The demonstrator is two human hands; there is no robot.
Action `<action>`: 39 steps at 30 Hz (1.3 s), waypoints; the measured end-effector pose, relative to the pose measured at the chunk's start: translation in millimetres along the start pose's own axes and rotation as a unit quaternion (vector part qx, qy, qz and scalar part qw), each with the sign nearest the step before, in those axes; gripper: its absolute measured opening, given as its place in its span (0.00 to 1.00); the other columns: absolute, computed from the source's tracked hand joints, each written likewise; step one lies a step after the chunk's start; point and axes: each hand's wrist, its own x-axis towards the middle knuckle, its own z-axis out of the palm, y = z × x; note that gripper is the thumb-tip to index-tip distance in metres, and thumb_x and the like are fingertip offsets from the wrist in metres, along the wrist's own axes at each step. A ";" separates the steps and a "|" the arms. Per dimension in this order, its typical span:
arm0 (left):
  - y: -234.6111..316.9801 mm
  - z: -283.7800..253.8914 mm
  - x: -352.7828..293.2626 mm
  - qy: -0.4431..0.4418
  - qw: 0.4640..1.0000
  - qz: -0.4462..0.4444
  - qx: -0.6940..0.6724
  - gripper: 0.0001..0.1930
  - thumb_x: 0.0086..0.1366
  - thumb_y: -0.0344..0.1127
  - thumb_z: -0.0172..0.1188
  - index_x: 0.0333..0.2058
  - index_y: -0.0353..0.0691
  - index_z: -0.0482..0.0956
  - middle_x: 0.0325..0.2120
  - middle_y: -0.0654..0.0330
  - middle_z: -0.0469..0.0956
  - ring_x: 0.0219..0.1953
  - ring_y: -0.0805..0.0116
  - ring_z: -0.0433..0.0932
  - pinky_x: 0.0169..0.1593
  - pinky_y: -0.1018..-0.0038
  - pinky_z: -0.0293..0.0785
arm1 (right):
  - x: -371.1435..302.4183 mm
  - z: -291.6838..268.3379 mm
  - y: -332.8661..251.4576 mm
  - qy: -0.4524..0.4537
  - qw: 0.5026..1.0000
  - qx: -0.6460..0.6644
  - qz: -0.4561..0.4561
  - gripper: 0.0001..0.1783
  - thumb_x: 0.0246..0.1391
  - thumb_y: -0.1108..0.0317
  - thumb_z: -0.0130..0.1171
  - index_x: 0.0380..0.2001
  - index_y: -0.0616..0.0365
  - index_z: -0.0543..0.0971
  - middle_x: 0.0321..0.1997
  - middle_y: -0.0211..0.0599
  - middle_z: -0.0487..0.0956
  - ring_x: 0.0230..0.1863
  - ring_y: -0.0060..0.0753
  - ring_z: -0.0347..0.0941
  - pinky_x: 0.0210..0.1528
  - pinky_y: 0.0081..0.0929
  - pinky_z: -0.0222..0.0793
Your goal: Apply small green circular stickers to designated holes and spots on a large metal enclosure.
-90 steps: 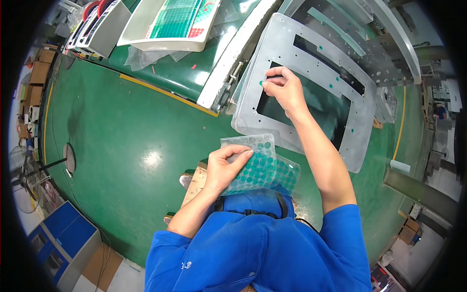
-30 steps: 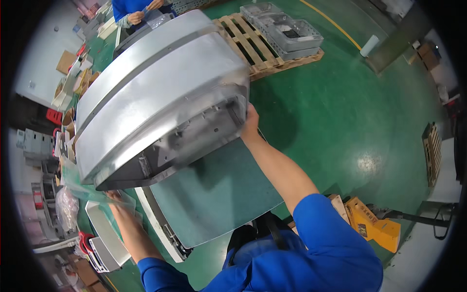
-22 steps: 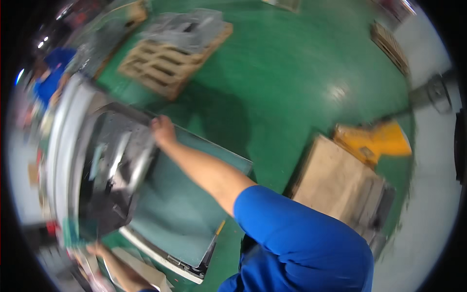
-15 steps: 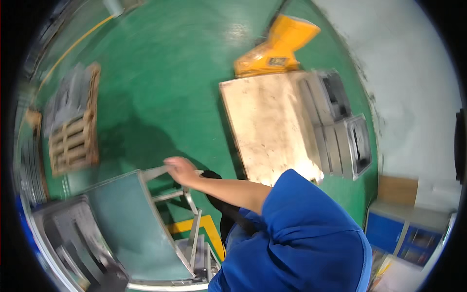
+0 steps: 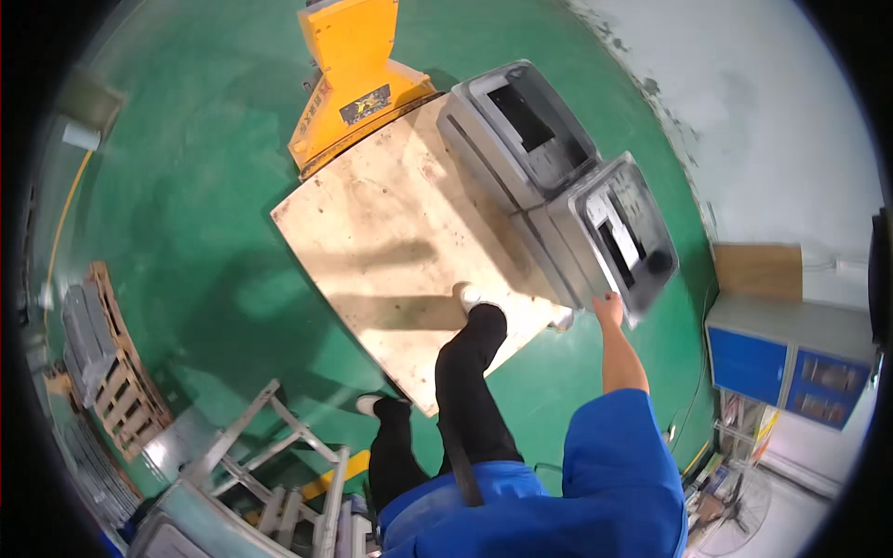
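My right hand [image 5: 608,308] is at the near rim of a grey box-shaped housing [image 5: 621,237], its fingers curled against the edge. This housing has a rounded rim and dark rectangular openings in its face. Touching it on the far side is a second grey housing [image 5: 530,121] of like shape. Both are at the right side of a wooden board platform [image 5: 372,251]. Below my hand the blue-sleeved arm reaches up from the lower edge. My left hand is out of the picture.
A yellow pallet truck [image 5: 353,84] stands at the platform's far end. One of my shoes [image 5: 479,298] is on the board, the other on the green floor. A metal frame [image 5: 270,456] is at lower left, wooden pallets [image 5: 126,400] farther left, a blue-doored cabinet [image 5: 791,363] at right.
The view has swung toward the platform and the housings. Earlier a hand reached left to the metal frame beside a green panel; now my right hand is at the front housing.
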 end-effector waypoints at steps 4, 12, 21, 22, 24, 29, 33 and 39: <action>-6.2 -61.8 -54.0 0.080 0.992 -0.089 0.046 0.20 0.55 0.46 0.51 0.35 0.32 0.74 0.31 0.52 0.74 0.32 0.62 0.73 0.37 0.68 0.69 | 108.9 23.0 -4.0 0.084 0.988 -0.060 -0.113 0.42 0.26 0.53 0.66 0.47 0.60 0.63 0.46 0.49 0.67 0.48 0.48 0.64 0.49 0.35 0.60; -22.7 -214.4 -143.1 0.176 0.972 -0.154 0.015 0.20 0.56 0.45 0.50 0.36 0.32 0.74 0.33 0.52 0.74 0.33 0.62 0.73 0.37 0.69 0.69 | 105.4 -31.7 -55.9 -0.108 0.978 -0.120 -0.131 0.36 0.31 0.54 0.61 0.45 0.63 0.66 0.40 0.52 0.73 0.45 0.51 0.67 0.47 0.36 0.63; -155.9 -175.1 -187.3 0.366 0.861 -0.175 -0.306 0.09 0.53 0.34 0.58 0.29 0.34 0.76 0.28 0.61 0.75 0.30 0.75 0.70 0.36 0.79 0.66 | -145.5 -187.8 -216.5 -0.478 0.759 0.020 -0.443 0.24 0.32 0.64 0.64 0.34 0.67 0.72 0.30 0.37 0.75 0.32 0.30 0.70 0.35 0.25 0.65; -99.1 -159.7 -168.7 0.362 0.890 -0.223 -0.167 0.08 0.53 0.33 0.58 0.29 0.35 0.76 0.26 0.64 0.74 0.29 0.77 0.69 0.35 0.82 0.64 | -196.0 -191.9 -238.4 -0.452 0.743 -0.023 -0.494 0.24 0.31 0.64 0.64 0.34 0.67 0.72 0.30 0.40 0.75 0.32 0.33 0.71 0.36 0.27 0.65; -126.8 -179.4 -186.4 0.353 0.830 -0.191 -0.388 0.07 0.54 0.33 0.57 0.28 0.35 0.75 0.24 0.67 0.73 0.28 0.80 0.67 0.34 0.84 0.63 | -295.5 -194.2 -275.0 -0.417 0.678 -0.068 -0.602 0.25 0.31 0.65 0.63 0.35 0.66 0.72 0.30 0.44 0.76 0.33 0.38 0.72 0.37 0.29 0.66; -138.4 -282.5 -213.4 0.495 0.794 -0.145 -0.322 0.06 0.56 0.32 0.55 0.24 0.36 0.74 0.21 0.69 0.70 0.25 0.83 0.64 0.30 0.85 0.59 | -575.2 -221.3 -319.2 -0.397 0.477 -0.060 -0.782 0.26 0.32 0.62 0.64 0.37 0.65 0.70 0.30 0.46 0.76 0.34 0.44 0.72 0.36 0.31 0.66; -141.5 -347.2 -249.6 0.618 0.698 -0.113 -0.344 0.06 0.58 0.31 0.52 0.24 0.37 0.71 0.21 0.70 0.68 0.24 0.84 0.62 0.29 0.86 0.58 | -726.6 -195.4 -337.4 -0.314 0.251 -0.095 -0.911 0.26 0.32 0.58 0.65 0.33 0.63 0.70 0.25 0.47 0.75 0.30 0.48 0.72 0.32 0.33 0.67; -117.2 -375.3 -238.1 0.681 0.629 -0.054 -0.372 0.05 0.59 0.31 0.51 0.27 0.36 0.70 0.22 0.68 0.68 0.25 0.82 0.64 0.31 0.84 0.62 | -897.5 -110.4 -356.0 -0.193 -0.052 -0.179 -0.963 0.23 0.31 0.56 0.63 0.29 0.59 0.69 0.22 0.46 0.74 0.27 0.47 0.71 0.28 0.38 0.67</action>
